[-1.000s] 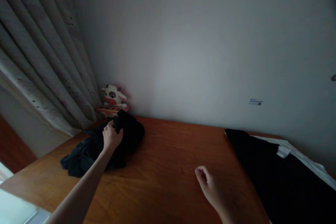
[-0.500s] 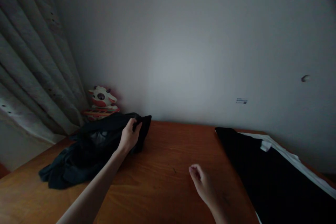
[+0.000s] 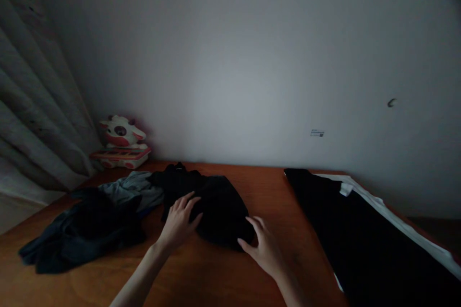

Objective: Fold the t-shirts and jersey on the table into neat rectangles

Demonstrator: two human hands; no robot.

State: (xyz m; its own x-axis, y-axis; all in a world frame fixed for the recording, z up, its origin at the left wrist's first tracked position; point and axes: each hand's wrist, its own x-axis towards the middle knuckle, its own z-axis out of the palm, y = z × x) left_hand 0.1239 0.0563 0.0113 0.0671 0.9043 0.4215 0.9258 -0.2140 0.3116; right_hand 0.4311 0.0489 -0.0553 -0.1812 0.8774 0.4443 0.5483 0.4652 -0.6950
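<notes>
A black garment (image 3: 219,206) lies loosely spread on the wooden table in front of me; its exact kind does not show. My left hand (image 3: 180,220) is over its near left side, fingers spread and thumb apart. At the right end of the same garment, my right hand (image 3: 262,244) has thumb and fingers apart around the edge; I cannot tell whether they touch the cloth. To the left lies a crumpled heap of dark clothing (image 3: 90,230) with a grey piece of cloth (image 3: 135,189) behind it.
Flat on the right of the wooden table (image 3: 266,182) lies a large black garment (image 3: 353,240) over white cloth (image 3: 382,206). A cow-shaped toy keyboard (image 3: 122,141) stands at the back left near the curtain (image 3: 39,120). The wall (image 3: 230,72) rises behind the table.
The black garment has come away from the dark heap and now lies in the middle. My left hand has let go and opened; my right hand has opened beside the garment. The view has shifted slightly right.
</notes>
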